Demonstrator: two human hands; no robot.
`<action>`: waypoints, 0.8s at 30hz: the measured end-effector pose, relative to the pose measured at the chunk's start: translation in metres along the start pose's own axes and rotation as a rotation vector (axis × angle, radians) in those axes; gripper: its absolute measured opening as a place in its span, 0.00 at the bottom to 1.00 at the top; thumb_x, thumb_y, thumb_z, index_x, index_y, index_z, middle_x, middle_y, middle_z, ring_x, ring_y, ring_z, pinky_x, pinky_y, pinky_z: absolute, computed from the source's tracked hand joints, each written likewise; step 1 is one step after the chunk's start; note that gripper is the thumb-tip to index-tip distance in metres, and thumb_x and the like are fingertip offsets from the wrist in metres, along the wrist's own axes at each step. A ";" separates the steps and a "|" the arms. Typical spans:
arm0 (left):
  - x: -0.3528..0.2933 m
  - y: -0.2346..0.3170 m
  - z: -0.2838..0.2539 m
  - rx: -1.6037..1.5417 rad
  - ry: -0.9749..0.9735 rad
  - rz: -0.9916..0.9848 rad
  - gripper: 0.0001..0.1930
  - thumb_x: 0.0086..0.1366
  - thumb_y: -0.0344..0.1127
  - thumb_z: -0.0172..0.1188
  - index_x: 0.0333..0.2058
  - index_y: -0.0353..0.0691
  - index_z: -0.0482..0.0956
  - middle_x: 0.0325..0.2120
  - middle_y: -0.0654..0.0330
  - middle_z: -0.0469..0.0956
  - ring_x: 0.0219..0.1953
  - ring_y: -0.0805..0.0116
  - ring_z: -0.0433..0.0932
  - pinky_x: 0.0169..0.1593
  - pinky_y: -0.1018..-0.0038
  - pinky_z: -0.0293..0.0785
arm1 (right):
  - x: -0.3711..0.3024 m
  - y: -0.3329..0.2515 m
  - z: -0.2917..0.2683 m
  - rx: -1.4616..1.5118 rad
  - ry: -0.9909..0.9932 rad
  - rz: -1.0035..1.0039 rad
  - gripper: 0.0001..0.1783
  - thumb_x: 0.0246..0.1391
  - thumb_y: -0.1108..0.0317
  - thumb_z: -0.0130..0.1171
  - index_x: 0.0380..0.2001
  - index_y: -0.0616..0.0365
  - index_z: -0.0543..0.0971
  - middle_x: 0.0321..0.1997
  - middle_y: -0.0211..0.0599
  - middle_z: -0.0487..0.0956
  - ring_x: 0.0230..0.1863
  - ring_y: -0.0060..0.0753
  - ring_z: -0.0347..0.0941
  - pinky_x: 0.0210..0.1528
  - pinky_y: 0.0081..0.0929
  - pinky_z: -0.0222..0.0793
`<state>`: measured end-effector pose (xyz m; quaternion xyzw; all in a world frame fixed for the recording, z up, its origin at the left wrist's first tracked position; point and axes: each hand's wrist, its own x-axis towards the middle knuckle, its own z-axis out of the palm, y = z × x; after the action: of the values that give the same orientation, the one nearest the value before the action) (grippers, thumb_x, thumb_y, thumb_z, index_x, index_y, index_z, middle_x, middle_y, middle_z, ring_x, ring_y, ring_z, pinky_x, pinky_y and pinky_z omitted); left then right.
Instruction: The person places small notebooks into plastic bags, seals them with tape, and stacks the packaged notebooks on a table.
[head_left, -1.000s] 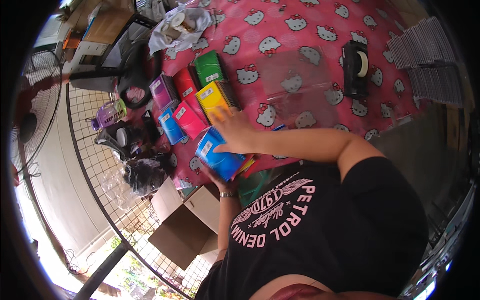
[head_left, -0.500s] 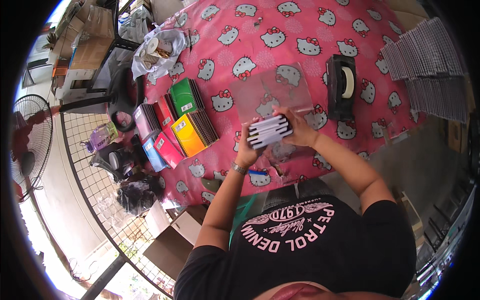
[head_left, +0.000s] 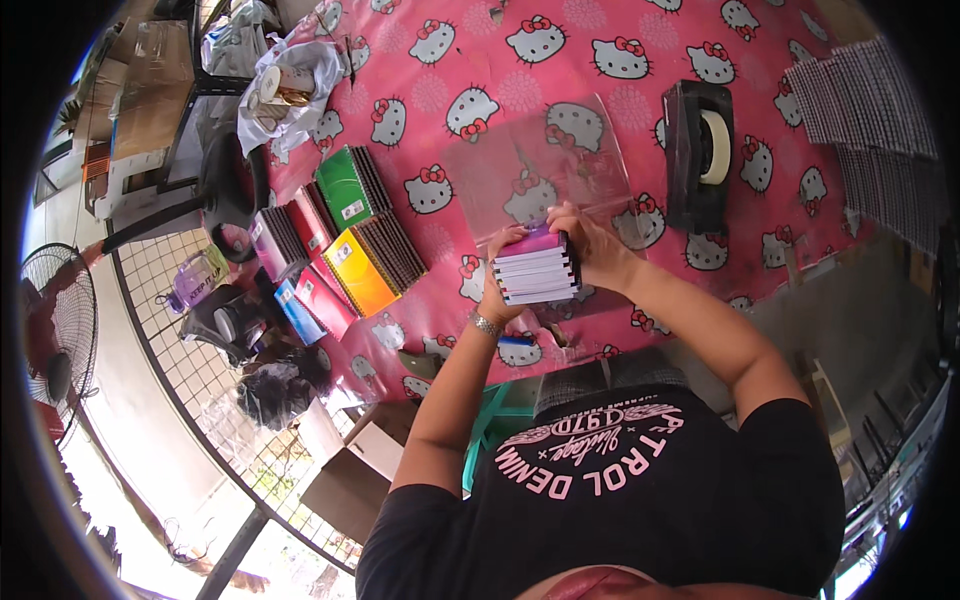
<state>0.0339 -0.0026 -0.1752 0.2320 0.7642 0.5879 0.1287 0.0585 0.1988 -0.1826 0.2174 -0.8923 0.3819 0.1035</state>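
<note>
Between my two hands stands a stack of small spiral notebooks (head_left: pixel 538 276), its white page edges toward me and a purple cover showing on top. My left hand (head_left: pixel 502 280) grips the stack's left side, and my right hand (head_left: pixel 597 252) closes round its right side, fingers over the top. Under and beyond them a clear plastic sleeve (head_left: pixel 590 165) lies flat on the table. To the left, several piles of spiral notebooks in green (head_left: pixel 345 187), yellow (head_left: pixel 360 268), red, pink, purple and blue lie side by side.
A black tape dispenser (head_left: pixel 697 190) with a pale roll sits to the right on the pink patterned tablecloth (head_left: pixel 440 110). Tall notebook stacks (head_left: pixel 870 140) stand at the far right. A white plastic bag (head_left: pixel 290 95), a purple bottle (head_left: pixel 195 280) and a fan (head_left: pixel 60 330) are leftward.
The notebook stack in my hands has tilted, from uneven edges to a squarer block with the purple cover now visible. The whole view has shifted slightly.
</note>
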 end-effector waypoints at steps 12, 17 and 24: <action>0.027 0.037 -0.034 0.067 -0.322 -0.337 0.37 0.39 0.32 0.73 0.52 0.39 0.70 0.43 0.55 0.75 0.49 0.63 0.74 0.53 0.71 0.69 | 0.046 -0.084 -0.090 -0.085 -0.214 0.325 0.42 0.33 0.59 0.71 0.54 0.61 0.67 0.43 0.40 0.71 0.43 0.40 0.71 0.51 0.34 0.66; 0.079 0.058 -0.072 -0.414 -0.465 -0.563 0.29 0.50 0.33 0.69 0.51 0.34 0.70 0.44 0.58 0.75 0.48 0.69 0.72 0.52 0.73 0.68 | 0.021 -0.047 -0.082 0.797 0.145 0.866 0.28 0.45 0.52 0.66 0.41 0.65 0.77 0.34 0.34 0.77 0.33 0.27 0.73 0.37 0.26 0.69; 0.073 0.042 -0.043 -0.150 0.007 -0.818 0.17 0.58 0.37 0.63 0.43 0.35 0.75 0.35 0.61 0.78 0.36 0.74 0.75 0.40 0.78 0.71 | 0.011 -0.018 -0.033 0.837 0.223 1.178 0.27 0.49 0.48 0.62 0.37 0.66 0.80 0.32 0.36 0.81 0.33 0.24 0.75 0.37 0.23 0.68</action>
<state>-0.0405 0.0069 -0.1175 -0.1025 0.7488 0.5432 0.3657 0.0580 0.2087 -0.1445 -0.3176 -0.6245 0.7033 -0.1206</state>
